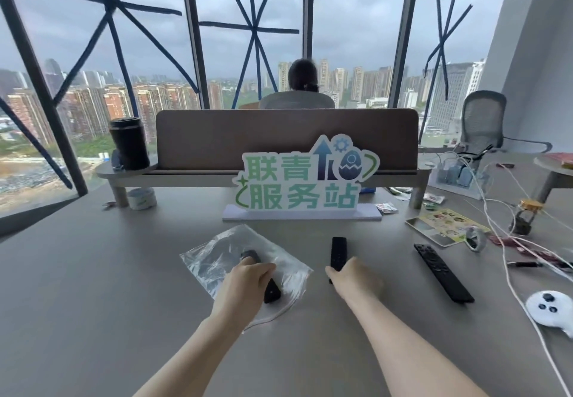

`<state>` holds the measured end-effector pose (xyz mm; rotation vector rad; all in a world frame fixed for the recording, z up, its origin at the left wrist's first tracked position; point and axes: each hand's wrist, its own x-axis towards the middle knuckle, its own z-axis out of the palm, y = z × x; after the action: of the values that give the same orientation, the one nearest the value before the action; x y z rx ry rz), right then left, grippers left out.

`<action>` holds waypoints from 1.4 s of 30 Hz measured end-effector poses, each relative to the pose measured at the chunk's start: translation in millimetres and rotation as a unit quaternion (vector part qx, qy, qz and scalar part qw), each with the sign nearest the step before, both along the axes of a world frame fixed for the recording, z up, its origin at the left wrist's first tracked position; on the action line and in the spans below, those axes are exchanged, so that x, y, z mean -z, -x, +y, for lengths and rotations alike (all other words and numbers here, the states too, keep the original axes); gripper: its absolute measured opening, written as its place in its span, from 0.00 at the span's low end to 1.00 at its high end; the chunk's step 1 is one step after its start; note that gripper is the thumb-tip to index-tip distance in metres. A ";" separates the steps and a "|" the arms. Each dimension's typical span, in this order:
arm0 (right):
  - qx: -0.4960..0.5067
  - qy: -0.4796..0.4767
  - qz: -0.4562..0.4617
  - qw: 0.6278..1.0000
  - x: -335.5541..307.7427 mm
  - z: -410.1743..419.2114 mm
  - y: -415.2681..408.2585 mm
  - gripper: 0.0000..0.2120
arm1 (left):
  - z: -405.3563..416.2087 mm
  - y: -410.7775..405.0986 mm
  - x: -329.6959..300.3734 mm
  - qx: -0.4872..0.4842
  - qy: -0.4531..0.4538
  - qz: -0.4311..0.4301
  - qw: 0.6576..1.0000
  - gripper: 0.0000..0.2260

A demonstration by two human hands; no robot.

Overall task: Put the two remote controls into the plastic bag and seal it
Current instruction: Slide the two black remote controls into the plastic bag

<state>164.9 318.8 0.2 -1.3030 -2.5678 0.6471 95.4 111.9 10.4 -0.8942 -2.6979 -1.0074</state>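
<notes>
A clear plastic bag (217, 254) lies flat on the grey table (93, 272), left of centre. My left hand (248, 282) rests over the bag, closed around a short black remote (272, 292) that lies on top of the bag. My right hand (353, 275) grips the near end of a second black remote (338, 252) that points away from me. A longer black remote (441, 271) lies free on the table to the right.
A green and white sign (304, 179) stands behind the bag. To the right lie white cables (508, 272), a white controller (550, 308), a card (443, 226) and a tape roll (474, 238). A black cup (129, 144) stands on a shelf; a person sits beyond the divider.
</notes>
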 end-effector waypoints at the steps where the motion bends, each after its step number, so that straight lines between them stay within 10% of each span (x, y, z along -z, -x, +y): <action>1: 0.001 0.003 -0.008 1.000 1.6 2.1 2.1 0.23 | -3.0 -0.8 1.6 -0.002 0.018 0.000 1.000 0.10; 5: -0.016 0.147 0.038 0.988 1.1 18.0 -7.8 0.11 | -5.0 0.6 6.7 -0.022 0.044 -0.006 0.999 0.12; 10: 0.003 0.384 0.267 0.884 -18.7 33.0 -82.7 0.16 | 23.8 5.7 -8.5 -0.031 -0.017 -0.027 0.999 0.12; 20: -0.126 0.496 0.191 0.837 -39.2 -14.3 -95.2 0.18 | 83.7 -22.1 -63.2 0.069 -0.073 0.019 0.995 0.11; 28: 0.044 0.242 0.305 0.920 -11.0 14.4 -97.3 0.14 | 56.8 -17.8 -37.2 0.031 -0.033 0.007 0.999 0.10; 33: 0.118 0.030 0.134 0.984 -1.6 96.7 -123.6 0.17 | 55.1 -13.8 -14.1 0.018 0.012 -0.009 1.000 0.11; 42: 0.101 -0.029 0.002 0.994 10.4 108.7 -126.6 0.21 | 54.4 -24.4 -2.5 0.006 0.013 -0.040 0.999 0.10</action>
<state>291.6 427.5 -10.1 -1.5138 -2.3911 0.5311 119.8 166.3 12.9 -0.8954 -2.7805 -1.0360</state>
